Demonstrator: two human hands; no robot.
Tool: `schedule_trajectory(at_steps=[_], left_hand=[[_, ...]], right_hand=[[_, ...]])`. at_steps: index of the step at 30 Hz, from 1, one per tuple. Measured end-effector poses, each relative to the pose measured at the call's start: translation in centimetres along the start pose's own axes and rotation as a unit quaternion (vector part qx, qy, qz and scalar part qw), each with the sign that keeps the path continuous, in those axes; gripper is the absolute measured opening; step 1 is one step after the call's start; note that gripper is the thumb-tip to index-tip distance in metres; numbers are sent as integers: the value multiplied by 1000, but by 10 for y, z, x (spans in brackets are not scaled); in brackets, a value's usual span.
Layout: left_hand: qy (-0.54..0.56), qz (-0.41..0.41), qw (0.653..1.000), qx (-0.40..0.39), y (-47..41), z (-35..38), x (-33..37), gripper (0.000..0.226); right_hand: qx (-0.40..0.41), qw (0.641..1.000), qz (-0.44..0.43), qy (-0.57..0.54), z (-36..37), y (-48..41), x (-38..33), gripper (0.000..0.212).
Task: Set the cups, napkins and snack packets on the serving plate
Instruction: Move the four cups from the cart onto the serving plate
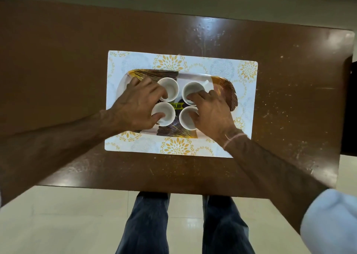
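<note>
Several white cups stand upright in a two-by-two group on the patterned serving plate (225,85). My left hand (135,104) covers the two left cups: fingertips reach into the far-left cup (170,87) and my thumb dips into the near-left cup (166,112). My right hand (210,110) does the same on the right, with fingers in the far-right cup (193,90) and thumb in the near-right cup (186,120). A yellow price sticker (177,106) shows on the plate between the cups. No napkins or snack packets are in view.
The plate lies on a white placemat (247,72) with yellow flower prints, in the middle of a brown wooden table (58,60). My legs in jeans (146,224) show below the table's near edge, over a pale tiled floor. A dark object sits at the right edge.
</note>
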State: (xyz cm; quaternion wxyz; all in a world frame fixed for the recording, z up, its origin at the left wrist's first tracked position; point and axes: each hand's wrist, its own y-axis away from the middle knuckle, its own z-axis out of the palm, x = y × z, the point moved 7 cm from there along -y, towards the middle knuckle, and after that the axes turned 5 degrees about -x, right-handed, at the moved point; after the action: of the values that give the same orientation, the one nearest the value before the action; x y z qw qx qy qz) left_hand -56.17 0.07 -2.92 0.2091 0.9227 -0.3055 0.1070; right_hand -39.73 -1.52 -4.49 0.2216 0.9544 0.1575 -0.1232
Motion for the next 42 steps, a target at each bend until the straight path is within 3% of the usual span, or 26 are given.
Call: schedule_trajectory(at_steps=[10,18,24,30,42], left_hand=[[26,-55,996,70,-3,12,2,29],[68,-67,992,88,1,7,5,44],[99,-100,980,142,-16,-14,13,48],[98,-98,984,109,-80,-14,46,62],[105,-17,994,20,-240,5,200,71]], right_hand=[[22,999,6,-26,3,-6,-2,30],[30,998,-7,-50,-4,-1,-6,39],[131,980,9,-148,-28,15,11,52],[133,978,63,-148,-40,27,81,53],[130,969,195,-77,-68,102,292,66]])
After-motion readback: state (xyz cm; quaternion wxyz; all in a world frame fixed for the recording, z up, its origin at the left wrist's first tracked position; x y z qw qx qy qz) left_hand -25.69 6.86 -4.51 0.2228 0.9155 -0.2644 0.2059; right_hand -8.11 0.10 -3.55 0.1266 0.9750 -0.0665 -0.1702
